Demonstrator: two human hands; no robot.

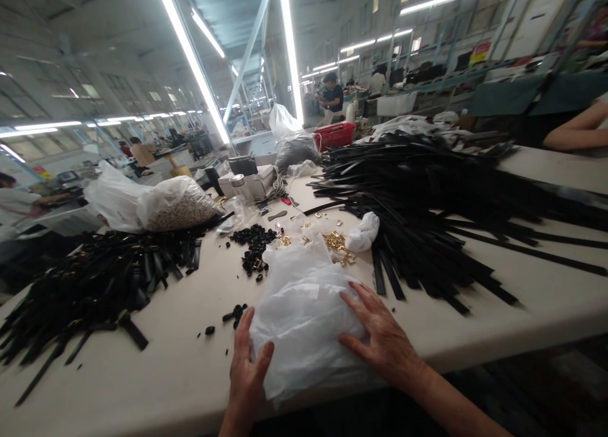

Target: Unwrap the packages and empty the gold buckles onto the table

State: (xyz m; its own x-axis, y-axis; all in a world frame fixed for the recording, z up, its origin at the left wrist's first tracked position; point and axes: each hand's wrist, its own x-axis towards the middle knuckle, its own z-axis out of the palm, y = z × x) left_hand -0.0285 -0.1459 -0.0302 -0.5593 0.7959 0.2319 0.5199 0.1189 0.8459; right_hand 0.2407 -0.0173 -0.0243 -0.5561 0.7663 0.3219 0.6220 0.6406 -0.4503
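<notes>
A white plastic bag (304,323) lies at the front edge of the table between my hands. My left hand (247,367) rests at its left side, thumb and fingers apart. On its right part lies my right hand (380,335), fingers spread over the plastic. Just beyond the bag are gold buckles (338,244), a crumpled white wad (363,232) and a heap of small black loops (254,240). A few more black loops (235,313) sit beside my left fingertips.
Black straps (418,196) cover the table's right side, and more straps with buckles (104,278) lie left. Behind stand a filled clear bag (178,204), a metal-lidded jar (240,185) and a red basket (335,135). A person's arm (577,128) is at far right.
</notes>
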